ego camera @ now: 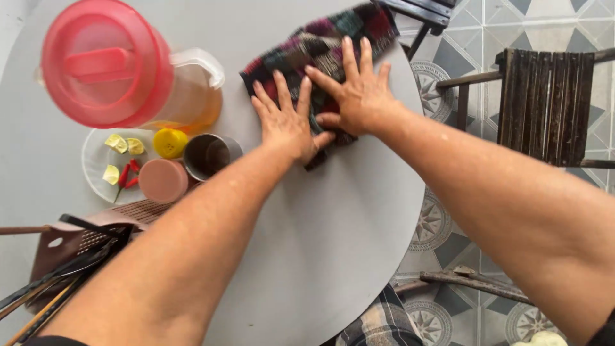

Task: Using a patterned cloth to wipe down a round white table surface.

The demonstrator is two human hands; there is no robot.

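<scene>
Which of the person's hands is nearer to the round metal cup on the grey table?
Left. The left hand lies flat on the dark checked cloth just right of the metal cup; the right hand presses the cloth farther right.

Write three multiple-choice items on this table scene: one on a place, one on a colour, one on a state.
1. Where does the checked cloth lie?
A. on the table's far edge
B. on the chair
C. in the basket

2. What colour is the pitcher lid?
A. green
B. pink
C. black

3. How are the hands placed?
A. lifted
B. flat on the cloth
C. around the cup

Answers: 1 A, the cloth reaches the grey table rim. 2 B, the lid is pink. 3 B, left hand and right hand press with fingers spread.
</scene>
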